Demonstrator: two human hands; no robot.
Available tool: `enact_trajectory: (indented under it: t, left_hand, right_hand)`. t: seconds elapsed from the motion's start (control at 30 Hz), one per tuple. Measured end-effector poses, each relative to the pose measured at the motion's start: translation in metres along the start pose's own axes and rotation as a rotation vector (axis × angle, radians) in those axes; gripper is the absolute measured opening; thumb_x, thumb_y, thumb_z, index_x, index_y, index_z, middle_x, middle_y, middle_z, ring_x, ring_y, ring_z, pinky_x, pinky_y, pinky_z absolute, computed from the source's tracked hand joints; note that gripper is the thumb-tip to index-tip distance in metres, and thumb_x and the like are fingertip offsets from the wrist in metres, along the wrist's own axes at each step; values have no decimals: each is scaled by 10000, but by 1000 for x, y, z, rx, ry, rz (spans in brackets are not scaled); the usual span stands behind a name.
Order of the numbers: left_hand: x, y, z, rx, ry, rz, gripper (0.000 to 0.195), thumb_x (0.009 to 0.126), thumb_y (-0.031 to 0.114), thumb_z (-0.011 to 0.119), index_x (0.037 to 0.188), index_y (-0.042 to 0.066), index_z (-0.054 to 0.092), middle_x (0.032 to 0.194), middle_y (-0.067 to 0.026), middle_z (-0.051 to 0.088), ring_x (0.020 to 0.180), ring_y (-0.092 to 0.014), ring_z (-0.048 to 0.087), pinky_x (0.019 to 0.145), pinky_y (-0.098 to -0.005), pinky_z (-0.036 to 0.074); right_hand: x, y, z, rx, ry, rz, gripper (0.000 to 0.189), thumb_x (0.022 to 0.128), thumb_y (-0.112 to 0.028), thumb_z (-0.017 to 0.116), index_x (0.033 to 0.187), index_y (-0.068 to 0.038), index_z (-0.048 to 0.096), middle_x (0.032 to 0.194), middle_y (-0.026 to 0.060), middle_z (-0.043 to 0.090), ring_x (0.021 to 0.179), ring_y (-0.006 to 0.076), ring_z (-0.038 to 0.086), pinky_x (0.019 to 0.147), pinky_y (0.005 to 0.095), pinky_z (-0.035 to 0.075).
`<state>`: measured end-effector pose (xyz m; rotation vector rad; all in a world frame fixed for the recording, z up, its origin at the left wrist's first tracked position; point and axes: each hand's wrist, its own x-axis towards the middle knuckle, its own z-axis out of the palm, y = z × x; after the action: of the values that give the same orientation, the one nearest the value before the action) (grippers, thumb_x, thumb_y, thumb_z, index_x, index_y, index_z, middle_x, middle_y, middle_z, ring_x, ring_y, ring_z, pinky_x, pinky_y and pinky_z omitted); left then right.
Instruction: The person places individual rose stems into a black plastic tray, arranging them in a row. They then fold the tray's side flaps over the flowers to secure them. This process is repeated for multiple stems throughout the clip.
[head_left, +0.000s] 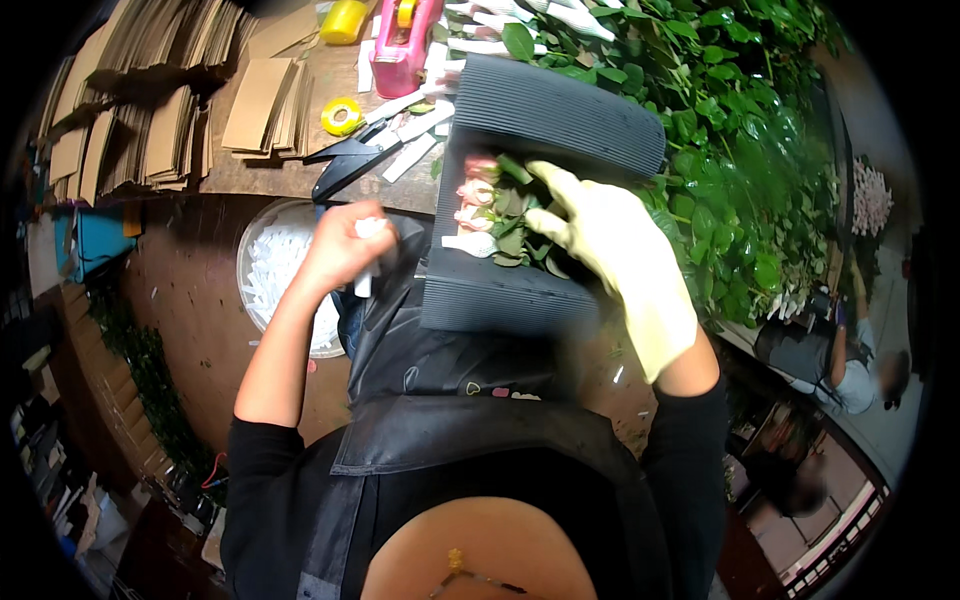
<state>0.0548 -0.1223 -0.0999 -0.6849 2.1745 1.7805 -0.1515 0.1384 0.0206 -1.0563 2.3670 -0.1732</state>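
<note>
My bare left hand (349, 244) is closed around white sleeves (367, 226), one end hanging below the fist. It is between a tub of white sleeves and a black ribbed holder (555, 112) with raised sides. In this holder lie several pink roses (476, 195), heads pointing left. Nearest me is a flower head in a white net sleeve (471, 244). My right hand (611, 232), in a pale yellow glove, hovers over the leaves (514, 240) with thumb and forefinger apart. A cut green stem (514, 169) is by its forefinger tip; contact is unclear.
A round tub (259, 300) of white sleeves stands at left. On the wooden table (255, 176) are cardboard pieces (259, 105), a black stapler (356, 159), yellow tape (341, 116) and a pink tape dispenser (401, 56). Leafy stems (712, 150) pile at right. Another person (832, 367) is farther right.
</note>
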Motion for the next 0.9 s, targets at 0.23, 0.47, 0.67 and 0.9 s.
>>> enact_trajectory:
  t: [0.23, 0.47, 0.67, 0.9]
  left_hand:
    - [30, 47, 41, 201, -318, 26, 346, 977, 363, 762, 882, 37, 698, 749, 11, 623, 717, -58, 538, 648, -289, 456]
    - [22, -2, 55, -248, 16, 27, 315, 959, 302, 774, 845, 22, 686, 788, 9, 671, 749, -48, 571, 698, -256, 472]
    - [29, 24, 61, 28, -156, -3, 376, 945, 401, 759, 823, 46, 739, 709, -67, 676, 685, -134, 613, 672, -341, 503]
    - [16, 3, 82, -636, -6, -69, 213, 942, 233, 766, 836, 61, 697, 773, 40, 622, 701, -59, 516, 660, -238, 421]
  right_hand:
    - [16, -26, 21, -169, -395, -156, 242, 985, -274, 647, 1120, -97, 742, 1003, 190, 757, 959, 374, 744, 855, 477, 583]
    - [30, -24, 42, -290, -437, -127, 249, 981, -256, 630, 1102, -69, 741, 1024, 174, 770, 981, 340, 753, 860, 459, 583]
    - [26, -32, 34, -294, -443, -66, 267, 987, -268, 615, 1124, -64, 722, 1069, 180, 766, 1024, 337, 745, 903, 460, 573]
    - [32, -29, 39, -223, -523, -4, 306, 956, -151, 574, 1208, -64, 726, 1115, 202, 752, 1085, 365, 732, 968, 447, 568]
